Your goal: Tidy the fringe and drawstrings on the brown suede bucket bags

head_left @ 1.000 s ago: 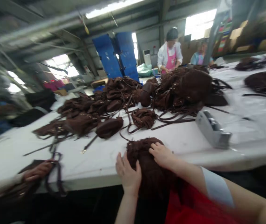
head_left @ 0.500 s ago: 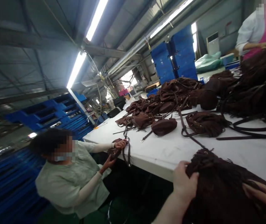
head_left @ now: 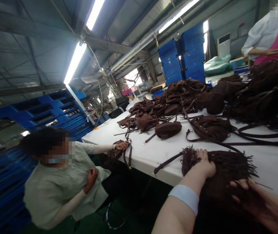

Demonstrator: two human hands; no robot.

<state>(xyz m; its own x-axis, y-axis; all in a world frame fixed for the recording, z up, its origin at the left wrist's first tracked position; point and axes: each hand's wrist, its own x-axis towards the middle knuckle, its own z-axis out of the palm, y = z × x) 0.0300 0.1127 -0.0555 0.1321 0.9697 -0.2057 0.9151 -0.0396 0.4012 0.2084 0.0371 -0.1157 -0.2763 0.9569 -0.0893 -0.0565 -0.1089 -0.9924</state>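
Dark brown and fringed, the near bag lies partly over the close edge of the tabletop, under both hands on my feed. Left hand: laid across its fringed left end, fingers slightly bent; whether it grips, I cannot tell. Right hand: against the near right side, fingers curled, blurred in shadow; grip likewise unclear. Risk 1: much of the body seems past the edge, so I judge it could slide off if left-hand pressure eased. Clip strap ends at the edge; could drop and swing. Thin strap runs back toward a second fringed bag; ownership unresolved. Risk 2: if linked, a pull would drag both. Beyond: small pouch, then bag heap, straps overlapping, a snag hazard. Farthest: blue panels.
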